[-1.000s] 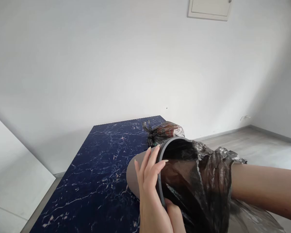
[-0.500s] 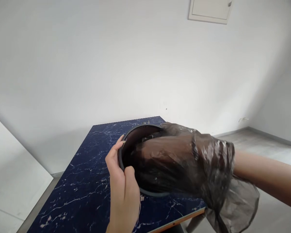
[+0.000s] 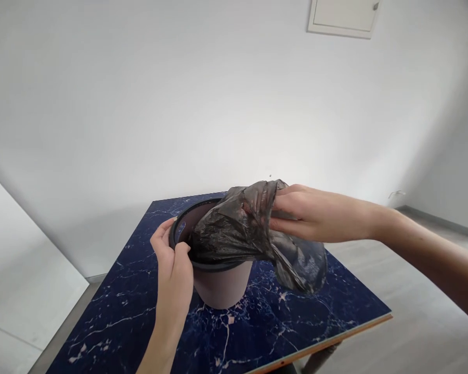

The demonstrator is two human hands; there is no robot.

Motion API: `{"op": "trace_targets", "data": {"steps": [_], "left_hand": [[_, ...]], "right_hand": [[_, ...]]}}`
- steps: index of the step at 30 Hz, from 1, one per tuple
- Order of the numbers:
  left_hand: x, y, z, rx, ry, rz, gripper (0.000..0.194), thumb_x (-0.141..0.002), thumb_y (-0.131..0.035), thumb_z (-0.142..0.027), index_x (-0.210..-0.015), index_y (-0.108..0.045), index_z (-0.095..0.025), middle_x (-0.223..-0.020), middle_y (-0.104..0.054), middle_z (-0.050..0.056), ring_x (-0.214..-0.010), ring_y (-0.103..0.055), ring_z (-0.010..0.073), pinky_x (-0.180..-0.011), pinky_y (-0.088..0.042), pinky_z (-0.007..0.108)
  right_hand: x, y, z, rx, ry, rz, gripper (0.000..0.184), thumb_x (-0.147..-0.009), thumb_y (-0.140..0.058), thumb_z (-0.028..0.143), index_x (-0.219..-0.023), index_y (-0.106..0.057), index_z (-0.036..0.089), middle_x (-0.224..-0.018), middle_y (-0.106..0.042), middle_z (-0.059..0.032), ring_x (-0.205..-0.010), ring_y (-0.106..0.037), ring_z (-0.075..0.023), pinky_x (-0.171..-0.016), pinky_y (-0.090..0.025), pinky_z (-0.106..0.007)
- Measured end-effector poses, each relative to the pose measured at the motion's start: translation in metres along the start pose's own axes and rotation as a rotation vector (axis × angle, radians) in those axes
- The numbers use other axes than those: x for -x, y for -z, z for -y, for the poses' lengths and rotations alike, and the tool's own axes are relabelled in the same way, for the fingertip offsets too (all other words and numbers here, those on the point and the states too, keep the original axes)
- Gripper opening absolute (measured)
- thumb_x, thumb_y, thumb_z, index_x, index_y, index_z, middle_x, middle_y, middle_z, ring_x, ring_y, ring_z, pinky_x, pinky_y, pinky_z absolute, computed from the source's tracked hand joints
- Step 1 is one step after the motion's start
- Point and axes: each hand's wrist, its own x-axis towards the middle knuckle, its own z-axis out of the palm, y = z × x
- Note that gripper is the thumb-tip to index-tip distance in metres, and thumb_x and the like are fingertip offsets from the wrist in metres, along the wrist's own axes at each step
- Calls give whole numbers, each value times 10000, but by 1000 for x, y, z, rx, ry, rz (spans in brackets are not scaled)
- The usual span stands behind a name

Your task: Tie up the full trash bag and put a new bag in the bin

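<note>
A greyish-mauve trash bin with a dark rim stands on the table, its mouth tilted a little toward me. My left hand is closed on the near-left of the rim, thumb inside and fingers outside. A thin black trash bag lies partly in the bin and spills over the right side of the rim, with a loose flap hanging off to the right. Inside the bag's opening are the fingers of my right hand. They look stretched out and apart, and their tips are covered by the plastic.
The dark blue marble-patterned table has a light wooden edge at the front right. Behind it is a white wall with a small panel door high up. A white panel stands to the left. Grey floor extends to the right.
My right arm has drawn back out of the bag, leaving only the fingers inside. The bin has shifted left and now sits more upright, with its outer wall showing.
</note>
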Motion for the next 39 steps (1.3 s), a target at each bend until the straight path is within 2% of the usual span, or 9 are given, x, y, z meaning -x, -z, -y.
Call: {"op": "trace_targets", "data": {"steps": [6,12,15,17,21,25,28,32,39], "left_hand": [[-14,1,-1,-40,14,17,475,-994,-541,-257,-1442,-414,-352,-1695,-406,104,-1519,-499,340,-1138,-561,539],[-22,3,2,-104,-24,60,455,-1051,-514,-313,-1474,-348,-338,-1738,-316,134,-1568,-424,365,-1203,-472,647],[-14,4,-6,-185,-270,-14,485,-1045,-567,-346,-1480,-362,-280,-1726,-304,164,-1656,-259,337,-1327,-309,629],[-3,4,-19,-197,-505,-23,456,-1047,-572,-336,-1463,-401,-259,-1675,-389,153,-1644,-296,305,-1366,-254,580],[25,1,-56,-241,-746,137,471,-1023,-617,-304,-1458,-439,-273,-1509,-569,104,-1478,-538,283,-1282,-444,497],[33,5,-73,-551,-776,280,676,-925,-774,-366,-1509,-433,-342,-1475,-598,74,-1361,-624,314,-1128,-574,489],[24,12,-69,-760,-825,334,529,-945,-751,-367,-1430,-539,-371,-1407,-647,34,-1330,-620,318,-1086,-561,511],[12,23,-64,-831,-861,329,102,-1026,-654,-349,-1119,-694,-341,-1186,-731,-9,-1152,-678,273,-988,-543,453],[2,29,-73,-757,-797,113,94,-1038,-658,-368,-1011,-727,-310,-970,-794,-47,-846,-740,200,-802,-554,330]], "right_hand": [[20,-15,15,102,-16,-105,311,-1121,-520,397,-1305,-661,189,-1217,-755,-89,-1071,-730,-252,-869,-575,-407],[32,-33,29,251,8,-233,431,-1057,-630,421,-1366,-630,120,-1279,-749,-129,-1134,-724,-306,-966,-596,-490],[32,-43,40,231,30,-251,455,-1065,-619,449,-1377,-619,119,-1289,-741,-128,-1149,-710,-310,-943,-597,-502],[31,-51,51,189,37,-239,357,-1070,-607,398,-1300,-650,128,-1198,-745,-113,-1035,-712,-289,-842,-604,-479],[26,-74,76,32,60,-206,142,-1060,-586,253,-1044,-683,150,-972,-705,-59,-797,-647,-217,-677,-577,-395],[21,-100,91,-35,194,-218,199,-1031,-640,279,-1115,-692,106,-1012,-737,-80,-837,-696,-233,-722,-608,-380],[19,-104,93,-71,260,-135,285,-1016,-694,320,-1180,-693,87,-1079,-754,-92,-910,-729,-241,-788,-629,-362],[23,-87,83,-179,138,-43,373,-1070,-616,295,-1392,-648,111,-1349,-734,-112,-1148,-742,-261,-980,-630,-382],[26,-75,47,-343,-170,-317,280,-1109,-528,298,-1327,-685,218,-1303,-755,-72,-1176,-731,-201,-985,-612,-341]]}}
